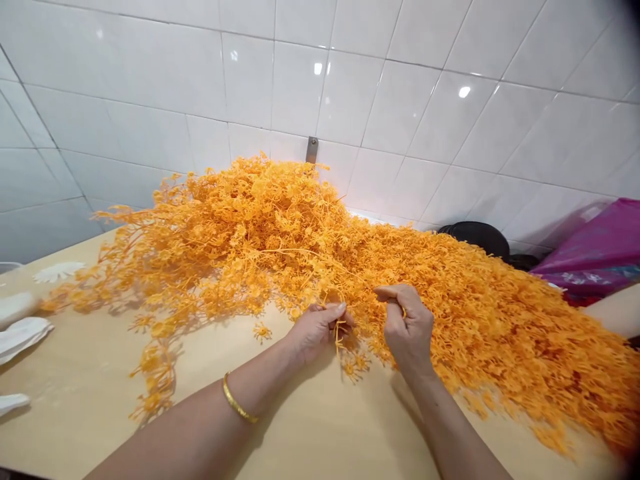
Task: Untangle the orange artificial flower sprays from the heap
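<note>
My left hand (315,330) pinches a thin orange artificial flower stem (338,343) between thumb and fingers. The stem's spiky end hangs just over the table. To its right, my right hand (409,327) is closed with the fingers curled in. A speck of orange shows at its fingers, but what it grips is too small to make out. Behind both hands rises a tall heap of branched orange plastic flower sprays (260,213). A dense spread of small loose orange flower pieces (510,320) covers the right side.
The heap lies on a pale wooden table (225,353) against a white tiled wall (400,113). White petal-like pieces (23,337) lie at the left edge. Black round objects (475,237) and purple fabric (595,247) are at the back right, near another person's arm (617,310).
</note>
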`<action>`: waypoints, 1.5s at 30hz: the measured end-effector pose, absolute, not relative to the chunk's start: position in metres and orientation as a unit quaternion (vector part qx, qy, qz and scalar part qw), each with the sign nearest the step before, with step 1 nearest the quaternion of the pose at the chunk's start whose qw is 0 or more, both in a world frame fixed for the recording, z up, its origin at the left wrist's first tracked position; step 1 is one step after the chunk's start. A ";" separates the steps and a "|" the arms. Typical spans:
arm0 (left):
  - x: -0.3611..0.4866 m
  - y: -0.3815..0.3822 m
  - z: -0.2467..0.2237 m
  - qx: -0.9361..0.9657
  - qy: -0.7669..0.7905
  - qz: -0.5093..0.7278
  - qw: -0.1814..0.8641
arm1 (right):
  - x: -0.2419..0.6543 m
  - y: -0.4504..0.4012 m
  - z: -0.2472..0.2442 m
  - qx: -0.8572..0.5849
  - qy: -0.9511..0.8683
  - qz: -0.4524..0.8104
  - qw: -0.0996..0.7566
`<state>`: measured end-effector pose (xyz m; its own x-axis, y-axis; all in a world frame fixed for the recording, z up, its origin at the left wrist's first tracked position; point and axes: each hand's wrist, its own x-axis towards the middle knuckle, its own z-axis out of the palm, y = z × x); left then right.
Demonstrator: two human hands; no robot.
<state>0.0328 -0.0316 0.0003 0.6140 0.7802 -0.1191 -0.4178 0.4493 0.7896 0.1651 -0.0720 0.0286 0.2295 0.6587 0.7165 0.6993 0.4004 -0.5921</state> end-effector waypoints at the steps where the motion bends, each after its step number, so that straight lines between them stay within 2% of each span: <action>1: 0.033 -0.032 0.000 0.378 0.239 0.359 0.819 | 0.162 -0.073 0.030 -0.532 -0.628 0.016 0.568; 7: 0.030 -0.035 -0.002 0.424 0.192 0.299 0.833 | 0.154 -0.062 0.023 -0.570 -0.595 0.175 0.539; 12: 0.030 -0.036 -0.002 0.435 0.203 0.262 0.837 | 0.168 -0.058 0.019 -0.524 -0.579 0.350 0.517; 21: 0.035 -0.033 -0.005 0.398 0.256 0.309 0.825 | 0.163 -0.060 0.022 -0.548 -0.624 0.254 0.496; 23: 0.035 -0.034 -0.008 0.418 0.255 0.298 0.819 | 0.170 -0.059 0.022 -0.575 -0.588 0.181 0.539; 25: 0.035 -0.035 -0.010 0.448 0.243 0.270 0.817 | 0.183 -0.057 0.024 -0.593 -0.504 0.108 0.619; 28: 0.036 -0.036 -0.011 0.461 0.247 0.264 0.810 | 0.201 -0.055 0.025 -0.593 -0.415 0.078 0.686; 36: 0.036 -0.037 -0.003 0.394 0.241 0.337 0.821 | 0.174 -0.066 0.034 -0.530 -0.570 0.202 0.595; 40: 0.032 -0.030 0.000 0.291 0.250 0.354 0.853 | 0.165 -0.068 0.033 -0.512 -0.632 0.270 0.515; 43: 0.028 -0.023 0.002 0.228 0.247 0.388 0.858 | 0.165 -0.066 0.028 -0.532 -0.660 0.257 0.464; 45: 0.027 -0.021 0.004 0.199 0.222 0.400 0.867 | 0.168 -0.063 0.025 -0.552 -0.637 0.223 0.490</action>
<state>0.0265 -0.0208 0.0035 0.5813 0.7819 -0.2249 -0.6056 0.6005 0.5223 0.1675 -0.0633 0.0251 0.0890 0.9217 0.3775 0.4850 0.2909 -0.8247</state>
